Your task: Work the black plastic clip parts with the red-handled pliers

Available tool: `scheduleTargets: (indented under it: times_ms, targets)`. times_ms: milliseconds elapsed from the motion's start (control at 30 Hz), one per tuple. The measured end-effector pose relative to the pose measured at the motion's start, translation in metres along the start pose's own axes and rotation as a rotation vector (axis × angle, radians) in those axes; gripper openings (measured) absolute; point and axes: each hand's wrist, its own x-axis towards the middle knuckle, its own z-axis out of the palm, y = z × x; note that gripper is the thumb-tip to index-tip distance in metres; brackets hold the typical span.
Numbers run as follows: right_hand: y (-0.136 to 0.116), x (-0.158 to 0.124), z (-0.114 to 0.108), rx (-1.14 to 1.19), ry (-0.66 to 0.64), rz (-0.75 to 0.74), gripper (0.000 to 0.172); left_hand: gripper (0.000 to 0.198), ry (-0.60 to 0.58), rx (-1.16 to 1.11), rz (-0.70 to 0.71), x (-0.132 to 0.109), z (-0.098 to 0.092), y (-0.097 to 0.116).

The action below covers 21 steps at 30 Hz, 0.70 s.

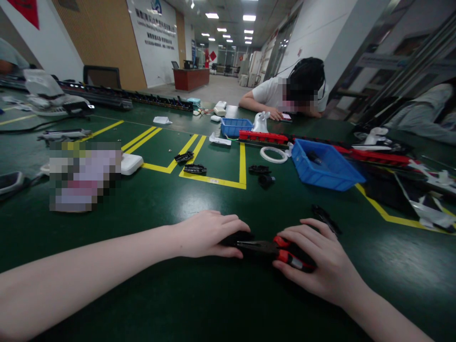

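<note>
My left hand [210, 234] pinches a small black part [237, 237] between thumb and fingers, low in the middle of the view. From the right, my right hand [320, 259] is wrapped round the red and black handles of a pair of pliers [261, 247]. The pliers point left, and their jaw tips touch or overlap the black part; the exact contact is too dark to tell. Just beyond my right hand lies a long black piece [326, 219] on the green table [171, 294].
Several black parts [194, 169] lie ahead, near yellow tape lines. A blue bin [326, 166] stands at the right, by a white ring [273, 155] and a red strip [263, 137]. A white box [131, 164] is at the left. Across the table, a person [302, 88] leans forward.
</note>
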Motion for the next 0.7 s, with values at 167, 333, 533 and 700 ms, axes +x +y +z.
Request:
scheduleTargets:
  times_ms: [167, 333, 533, 700]
  targets:
    - [-0.002, 0.002, -0.001, 0.003, -0.005, 0.005, 0.031, 0.044, -0.001, 0.024, 0.005, 0.000, -0.001, 0.000]
    - [-0.008, 0.010, -0.006, -0.041, 0.029, -0.036, 0.029, 0.043, 0.009, 0.031, 0.022, 0.000, 0.000, -0.002]
    - [-0.010, 0.011, -0.004, -0.068, 0.023, -0.055, 0.030, 0.042, 0.012, 0.019, 0.020, 0.000, 0.000, -0.002]
    - [-0.005, 0.008, -0.003, -0.048, 0.000, -0.036, 0.032, 0.040, -0.004, 0.011, 0.013, 0.001, -0.002, -0.001]
